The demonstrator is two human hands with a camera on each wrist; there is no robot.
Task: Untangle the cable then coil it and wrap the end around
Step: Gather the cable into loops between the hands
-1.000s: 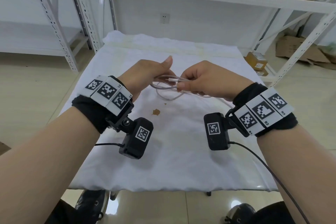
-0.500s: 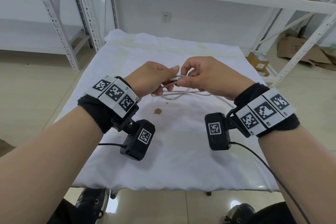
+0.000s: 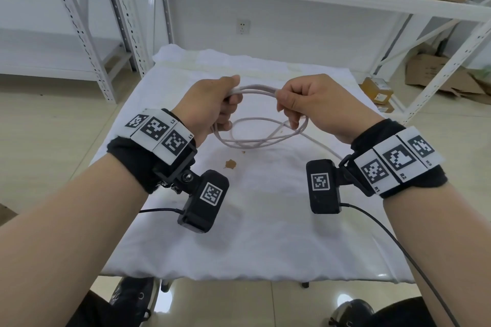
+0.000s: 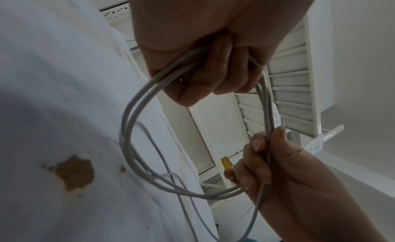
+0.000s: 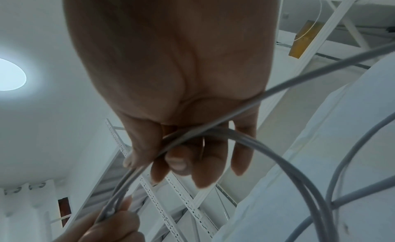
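A pale grey cable (image 3: 256, 89) hangs in a few loose loops between my two hands above the white-clothed table (image 3: 252, 233). My left hand (image 3: 233, 97) grips the bundled strands at the left side of the coil; in the left wrist view its curled fingers (image 4: 213, 76) wrap round them. My right hand (image 3: 282, 99) pinches the strands at the right side, thumb against fingers (image 5: 177, 162). The lower loops (image 3: 255, 141) sag and cross just above the cloth. A loose tail (image 3: 325, 147) runs off right under my right wrist. The cable's plugs are hidden.
A brown stain (image 3: 230, 164) marks the cloth below the coil. White metal shelving (image 3: 127, 21) stands behind and to the right of the table. Cardboard boxes (image 3: 377, 90) lie on the floor at right. Black wrist cameras (image 3: 204, 202) hang under both wrists.
My hands have moved apart and risen a little. The cable, bunched between them before, is now spread into a wider loop.
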